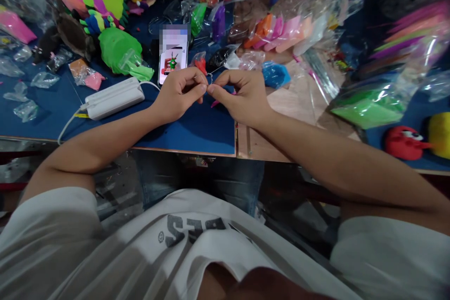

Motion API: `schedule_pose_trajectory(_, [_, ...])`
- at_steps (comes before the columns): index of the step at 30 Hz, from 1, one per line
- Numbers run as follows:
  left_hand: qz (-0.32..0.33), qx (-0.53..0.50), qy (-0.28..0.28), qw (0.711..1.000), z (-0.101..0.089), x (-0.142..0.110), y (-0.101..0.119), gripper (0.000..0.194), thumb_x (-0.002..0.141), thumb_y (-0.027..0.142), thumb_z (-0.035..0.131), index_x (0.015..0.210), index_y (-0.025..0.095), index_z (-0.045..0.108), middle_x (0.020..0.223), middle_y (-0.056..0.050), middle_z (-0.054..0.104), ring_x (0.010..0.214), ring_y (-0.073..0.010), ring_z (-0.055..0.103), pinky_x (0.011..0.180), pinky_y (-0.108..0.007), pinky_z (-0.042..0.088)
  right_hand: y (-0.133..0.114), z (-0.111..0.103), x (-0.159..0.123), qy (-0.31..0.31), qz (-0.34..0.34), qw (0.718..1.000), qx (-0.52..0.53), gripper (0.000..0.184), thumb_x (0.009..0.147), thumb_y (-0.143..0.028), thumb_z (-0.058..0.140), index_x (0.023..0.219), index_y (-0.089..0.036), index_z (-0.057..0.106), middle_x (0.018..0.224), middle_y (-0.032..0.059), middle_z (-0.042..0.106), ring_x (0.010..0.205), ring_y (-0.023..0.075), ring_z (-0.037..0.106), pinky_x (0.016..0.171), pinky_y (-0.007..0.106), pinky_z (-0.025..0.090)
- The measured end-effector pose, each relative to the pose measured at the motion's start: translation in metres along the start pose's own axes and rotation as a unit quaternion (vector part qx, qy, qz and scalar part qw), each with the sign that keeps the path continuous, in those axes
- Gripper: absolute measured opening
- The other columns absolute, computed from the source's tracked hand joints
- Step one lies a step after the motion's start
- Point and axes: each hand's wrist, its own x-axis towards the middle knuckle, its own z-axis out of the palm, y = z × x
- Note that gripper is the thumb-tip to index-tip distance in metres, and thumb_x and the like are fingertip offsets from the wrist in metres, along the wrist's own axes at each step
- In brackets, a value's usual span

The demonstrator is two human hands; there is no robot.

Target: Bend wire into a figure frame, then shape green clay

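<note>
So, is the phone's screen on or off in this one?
On. The phone has a bright, lit screen showing a green figure, just beyond the left hand; part of the display is pixelated.

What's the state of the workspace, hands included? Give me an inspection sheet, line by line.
Surface: blue tabletop, with a bare wood section on the right.
Job's things: a small thin item at the fingertips, too small to identify; a phone beyond the left hand shows a green figure.
Clutter: clear wrappers at left; packs of coloured clay beyond the right hand.
Hands: fingertips pinched, meeting around the item.
Cables: one white cable runs from the white box toward the phone; another reaches the table's near edge.
Surroundings: colourful figures at back left, a red one at right; co-workers: nothing seen.
</note>
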Motion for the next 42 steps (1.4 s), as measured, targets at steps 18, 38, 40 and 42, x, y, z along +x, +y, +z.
schedule_pose_trajectory(18, [0.006,0.055,0.030,0.998,0.004,-0.005,-0.002,0.029,0.091,0.042,0.093,0.087,0.023,0.073,0.081,-0.004,0.077,0.075,-0.0181,0.074,0.076,-0.035,0.067,-0.003,-0.012,0.006,-0.128,0.007,0.991,0.042,0.055,0.090,-0.076,0.101,0.081,-0.026,0.080,0.075,0.0025,0.079,0.070,0.0197,0.067,0.067,0.036,0.056])
schedule_pose_trajectory(38, [0.001,0.024,0.037,0.999,0.003,-0.003,0.002,0.033,0.100,0.049,0.094,0.093,0.024,0.074,0.088,-0.002,0.077,0.085,-0.0182,0.078,0.083,-0.034,0.066,-0.006,-0.018,0.004,-0.126,0.028,0.990,0.055,0.063,0.079,-0.083,0.106,0.085,-0.028,0.076,0.079,0.0008,0.075,0.066,0.0173,0.063,0.059,0.035,0.052])
schedule_pose_trajectory(40, [0.013,0.030,0.017,0.999,0.002,-0.003,0.000,0.033,0.101,0.048,0.092,0.092,0.023,0.074,0.084,-0.003,0.076,0.081,-0.0174,0.075,0.077,-0.033,0.064,-0.012,-0.026,0.004,-0.107,-0.004,0.994,0.023,0.061,0.084,-0.085,0.102,0.090,-0.028,0.078,0.086,0.0027,0.078,0.073,0.0202,0.066,0.067,0.038,0.056])
schedule_pose_trajectory(42, [0.023,0.035,0.006,0.999,0.001,-0.003,-0.002,0.034,0.104,0.050,0.090,0.091,0.023,0.073,0.082,-0.002,0.074,0.077,-0.0157,0.072,0.072,-0.031,0.061,-0.016,-0.030,0.004,-0.106,-0.029,0.994,0.013,0.061,0.086,-0.086,0.099,0.092,-0.028,0.080,0.088,0.0039,0.080,0.076,0.0224,0.069,0.071,0.040,0.058])
